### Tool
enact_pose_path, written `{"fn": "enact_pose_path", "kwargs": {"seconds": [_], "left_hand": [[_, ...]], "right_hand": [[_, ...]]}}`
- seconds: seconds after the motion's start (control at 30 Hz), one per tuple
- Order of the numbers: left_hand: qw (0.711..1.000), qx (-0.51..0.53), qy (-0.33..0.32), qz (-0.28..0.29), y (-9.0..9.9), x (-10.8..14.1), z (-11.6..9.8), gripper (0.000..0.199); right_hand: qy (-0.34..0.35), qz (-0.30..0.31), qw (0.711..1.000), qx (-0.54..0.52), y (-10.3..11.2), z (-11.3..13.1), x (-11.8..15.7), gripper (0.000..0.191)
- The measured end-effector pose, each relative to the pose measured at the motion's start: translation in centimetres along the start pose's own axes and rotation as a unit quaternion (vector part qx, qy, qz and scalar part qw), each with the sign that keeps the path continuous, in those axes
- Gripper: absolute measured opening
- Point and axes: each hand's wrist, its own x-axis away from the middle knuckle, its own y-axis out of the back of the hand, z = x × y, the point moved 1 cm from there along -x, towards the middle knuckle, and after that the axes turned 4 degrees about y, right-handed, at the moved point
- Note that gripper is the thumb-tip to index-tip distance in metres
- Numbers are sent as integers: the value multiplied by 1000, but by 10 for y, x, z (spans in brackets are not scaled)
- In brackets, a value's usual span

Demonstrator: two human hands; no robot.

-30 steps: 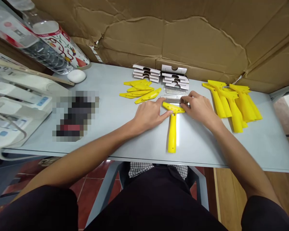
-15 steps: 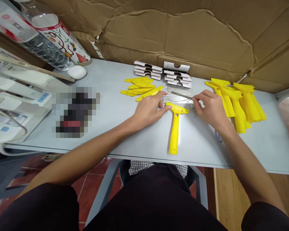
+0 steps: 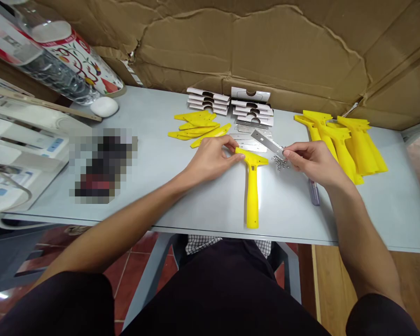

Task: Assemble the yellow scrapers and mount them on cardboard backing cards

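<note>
A yellow scraper handle point(image 3: 252, 196) lies on the table, its wide head pointing away from me. My left hand point(image 3: 213, 156) grips the left end of that head between thumb and fingers. In my right hand point(image 3: 310, 158) a flat metal blade point(image 3: 267, 143) with holes is pinched at its right end, raised and tilted over the table. Below it are more loose blades point(image 3: 247, 142) and a small heap of screws point(image 3: 280, 163). Several flat yellow scraper pieces point(image 3: 196, 126) lie in a pile beyond my left hand.
White cardboard sleeves point(image 3: 252, 109) stand in two stacks at the back. More yellow handles point(image 3: 359, 147) are piled at the right. A screwdriver point(image 3: 314, 192) with a clear handle lies beneath my right wrist. Bottles point(image 3: 87, 60) and a white mouse-like object point(image 3: 104, 107) are at the left, before a cardboard wall.
My right hand has lifted the blade and turned it so its flat, holed face shows. My left hand stays at the handle's head. The whole view has shifted slightly.
</note>
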Motion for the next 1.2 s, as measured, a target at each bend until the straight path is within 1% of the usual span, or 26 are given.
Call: {"fn": "enact_pose_path", "kwargs": {"seconds": [0.03, 0.07, 0.13, 0.17, 0.23, 0.3, 0.4, 0.5, 0.67, 0.83, 0.97, 1.07, 1.2], "left_hand": [[997, 74, 35, 18, 0, 1, -1, 22], [985, 150, 69, 39, -1, 3, -1, 24], [950, 277, 125, 74, -3, 8, -3, 26], [933, 319, 144, 85, -4, 12, -5, 26], [911, 364, 173, 91, -6, 19, -6, 22], [901, 380, 191, 85, -8, 27, -8, 18], [896, 392, 194, 70, -10, 34, -7, 18], [889, 412, 191, 57, -11, 36, -5, 19], [879, 437, 181, 62, -11, 33, 0, 19], [877, 436, 190, 62, -10, 35, -2, 22], [876, 435, 203, 53, -10, 36, -3, 24], [879, 434, 189, 63, -11, 36, -2, 24], [882, 431, 177, 69, -12, 36, 0, 26]], "right_hand": [[2, 3, 1000, -12, 0, -1, 1, 36], [3, 8, 1000, -22, 0, -2, 1, 36], [2, 15, 999, -41, -1, -4, 2, 36], [0, 19, 999, -50, -1, -5, 2, 36], [-3, 27, 997, -66, -3, -6, 3, 38], [0, 35, 997, -73, -6, -5, 3, 37], [12, 43, 997, -69, -11, -2, 3, 31], [15, 52, 996, -69, -16, 1, 4, 30], [15, 51, 997, -62, -20, 2, 6, 30], [20, 50, 997, -61, -21, 4, 6, 28], [34, 47, 997, -41, -27, 4, 5, 28], [41, 36, 998, -11, -33, 6, 5, 25], [27, 8, 1000, 12, -38, 10, 7, 21]]}}
